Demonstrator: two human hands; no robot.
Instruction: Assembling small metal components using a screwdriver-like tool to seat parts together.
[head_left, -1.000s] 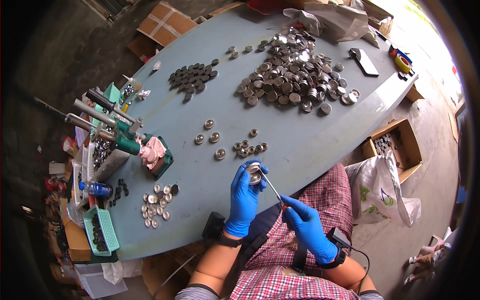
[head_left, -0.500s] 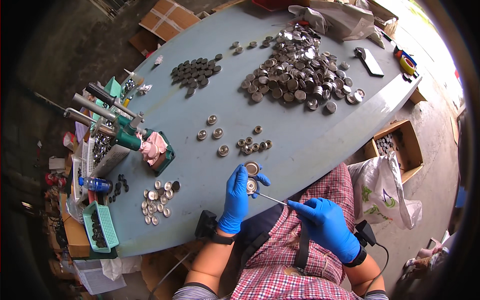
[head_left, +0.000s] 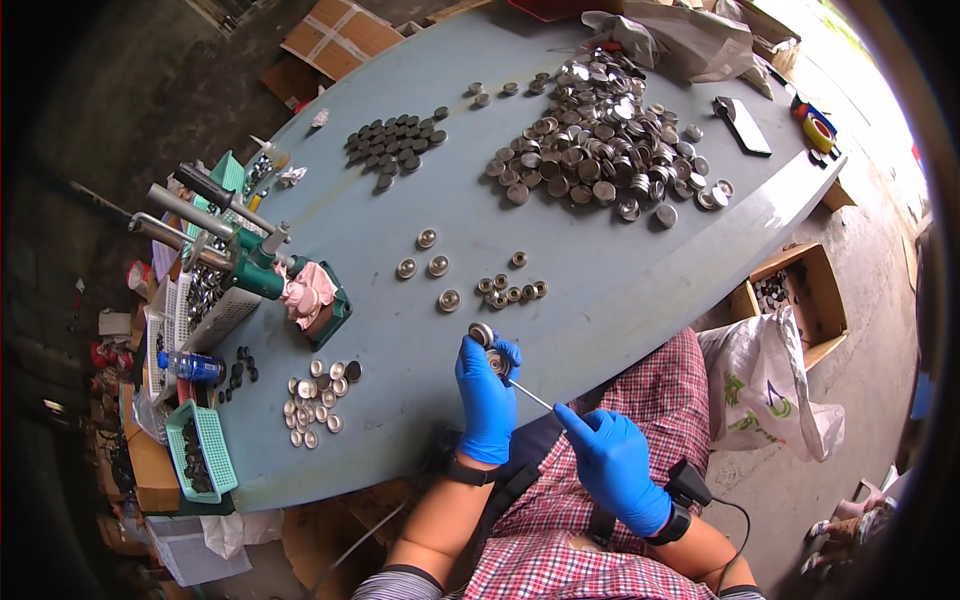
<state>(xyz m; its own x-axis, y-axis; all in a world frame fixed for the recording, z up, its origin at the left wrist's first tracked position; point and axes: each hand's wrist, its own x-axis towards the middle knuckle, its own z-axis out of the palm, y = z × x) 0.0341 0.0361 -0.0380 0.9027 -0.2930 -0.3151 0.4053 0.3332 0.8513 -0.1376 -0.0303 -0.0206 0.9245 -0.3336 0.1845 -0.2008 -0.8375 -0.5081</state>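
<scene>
My left hand, in a blue glove, is closed around two round metal caps above the near edge of the table. The upper cap is tilted at my fingertips, and the lower cap sits just below it. My right hand, also gloved, is closed on a thin metal rod with its index finger stretched along it. The rod's far end reaches the lower cap. Its handle is hidden in my palm. Beyond my hands lie several small metal rings and a few larger metal caps.
A green hand press with pink cloth stands left. Open caps and a green basket are near it. Far off lie dark discs, a big heap of metal caps and a phone. A cardboard box stands right.
Both hands have drawn closer together, the right moving left. The caps in my left hand have tilted, and the upper one has shifted left. The rod still meets the lower cap.
</scene>
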